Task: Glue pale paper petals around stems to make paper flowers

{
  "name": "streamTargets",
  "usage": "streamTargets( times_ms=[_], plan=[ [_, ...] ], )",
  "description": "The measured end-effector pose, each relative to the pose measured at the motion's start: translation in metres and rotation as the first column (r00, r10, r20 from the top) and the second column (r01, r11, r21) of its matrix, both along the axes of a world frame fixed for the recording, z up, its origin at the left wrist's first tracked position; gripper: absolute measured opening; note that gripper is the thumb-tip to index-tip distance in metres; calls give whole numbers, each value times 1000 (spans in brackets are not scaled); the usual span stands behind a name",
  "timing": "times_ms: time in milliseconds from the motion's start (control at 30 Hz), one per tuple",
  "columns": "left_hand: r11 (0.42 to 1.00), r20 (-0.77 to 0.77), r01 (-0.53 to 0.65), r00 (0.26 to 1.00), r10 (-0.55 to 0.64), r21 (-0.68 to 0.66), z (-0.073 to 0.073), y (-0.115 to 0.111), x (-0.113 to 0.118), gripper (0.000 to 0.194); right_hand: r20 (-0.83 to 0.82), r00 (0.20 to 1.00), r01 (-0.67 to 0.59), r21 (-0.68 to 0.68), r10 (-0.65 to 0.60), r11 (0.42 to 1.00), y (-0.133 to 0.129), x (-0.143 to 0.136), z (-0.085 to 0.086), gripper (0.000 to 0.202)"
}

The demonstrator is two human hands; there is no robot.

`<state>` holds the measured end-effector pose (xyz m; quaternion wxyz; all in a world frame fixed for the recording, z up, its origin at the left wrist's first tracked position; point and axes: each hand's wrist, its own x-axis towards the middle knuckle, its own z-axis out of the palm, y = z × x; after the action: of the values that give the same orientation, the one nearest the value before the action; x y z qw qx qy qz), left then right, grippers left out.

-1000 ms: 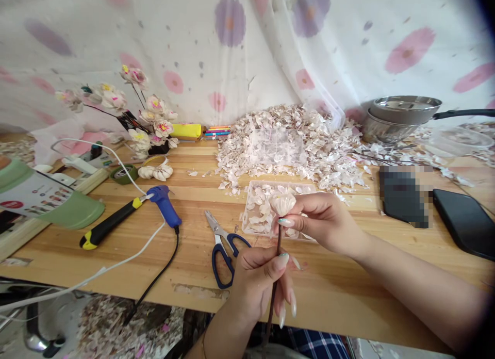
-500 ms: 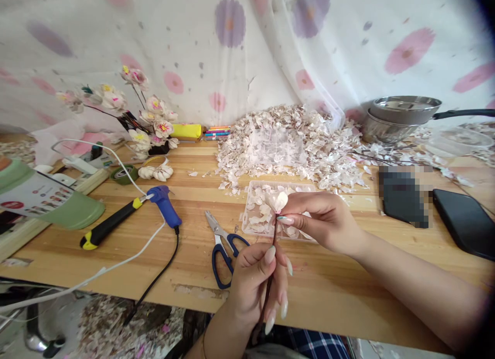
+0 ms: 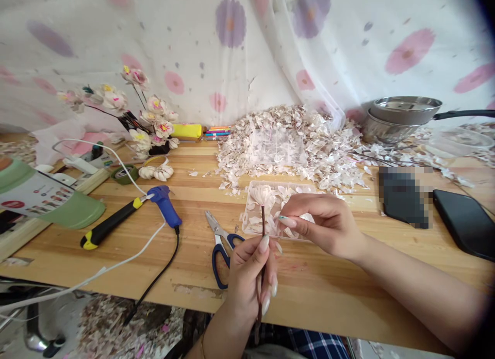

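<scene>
My left hand [image 3: 251, 271] is closed around a thin dark brown stem [image 3: 263, 221], held nearly upright over the table's front edge. At the stem's top shows a whitish flower head [image 3: 262, 195], hard to separate from the pale petals behind it. My right hand [image 3: 327, 225] is just right of the stem, thumb and forefinger pinched together; what they hold, if anything, I cannot make out. Behind both hands lies a clear plastic box [image 3: 244, 222] with loose petals in it. Blue-handled scissors [image 3: 222, 248] lie left of my left hand, partly hidden by it.
A blue glue gun [image 3: 164, 207] with cords lies left, near a green container [image 3: 83, 212]. Petals are heaped [image 3: 328, 152] at the back. Made flowers [image 3: 154, 121] stand back left. Metal pans [image 3: 402, 116] and a black phone [image 3: 464, 222] are on the right.
My left hand has moved slightly left with the stem and flower. My right hand has let go of the flower's base and is now apart from it, on the right.
</scene>
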<state>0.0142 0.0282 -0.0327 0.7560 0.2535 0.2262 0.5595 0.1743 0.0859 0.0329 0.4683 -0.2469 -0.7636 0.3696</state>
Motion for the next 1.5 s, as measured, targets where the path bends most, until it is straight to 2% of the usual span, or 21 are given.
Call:
streamTargets(
  times_ms=[167, 300, 400, 533, 600, 667, 733, 800, 900, 967, 1000, 1100, 1167, 1267, 1333, 1400, 1433, 1500],
  plan=[
    [998, -28, -20, 999, 19, -51, 5, 1, 2, 24, -32, 999, 37, -78, -40, 996, -2, 2, -2, 18],
    [992, -67, -41, 997, 33, -117, 8, 2, 5, 28, -90, 990, 104, -11, -105, 995, -2, 4, 0, 16],
    [985, -84, -67, 995, 55, -156, 8, 2, 6, 30, -176, 971, 174, 51, -163, 983, -6, 8, 12, 15],
    [983, -145, -95, 987, 72, -160, 8, 1, 5, 32, -418, 850, 388, 86, -320, 918, -16, 19, 37, 18],
    [981, -174, -113, 981, 84, -161, 8, 1, 5, 33, -467, 796, 464, 61, -386, 884, -24, 27, 42, 25],
    [978, -190, -122, 978, 89, -171, 8, 0, 5, 35, -451, 785, 493, 38, -425, 869, -35, 33, 36, 28],
    [977, -199, -120, 976, 84, -176, 8, -1, 5, 36, -406, 791, 493, -19, -458, 870, -48, 37, 20, 24],
    [978, -204, -114, 976, 78, -173, 9, -1, 5, 36, -345, 772, 516, -152, -535, 843, -60, 37, 1, 18],
    [984, -204, -84, 978, 50, -160, 11, 1, 5, 35, -281, 707, 563, -331, -649, 757, -70, 29, -21, 3],
    [986, -204, -71, 978, 40, -149, 13, 3, 5, 35, -251, 678, 583, -388, -690, 714, -71, 19, -28, 6],
    [987, -203, -74, 978, 45, -140, 14, 4, 5, 35, -233, 685, 580, -399, -691, 710, -70, 13, -31, 7],
    [987, -181, -125, 978, 105, -105, 16, 3, 4, 34, -157, 765, 558, -322, -625, 765, -70, -7, -38, 9],
    [984, -174, -160, 974, 145, -75, 17, 1, 1, 33, -94, 812, 559, -164, -577, 813, -73, -18, -44, 11],
    [985, -204, -161, 968, 145, -64, 15, -3, -5, 34, 15, 835, 550, 37, -551, 834, -83, -22, -49, 5],
    [984, -229, -163, 963, 142, -73, 14, -5, -7, 35, 126, 867, 479, 55, -482, 876, -93, -16, -47, 6],
    [982, -250, -173, 957, 149, -78, 12, -6, -9, 37, 283, 881, 381, 51, -379, 923, -106, -2, -42, 19],
    [981, -261, -175, 954, 149, -80, 11, -6, -9, 37, 368, 864, 349, 51, -343, 936, -114, 8, -39, 26],
    [980, -268, -178, 952, 148, -89, 12, -6, -8, 38, 460, 797, 403, 77, -391, 912, -131, 30, -33, 38]
  ],
)
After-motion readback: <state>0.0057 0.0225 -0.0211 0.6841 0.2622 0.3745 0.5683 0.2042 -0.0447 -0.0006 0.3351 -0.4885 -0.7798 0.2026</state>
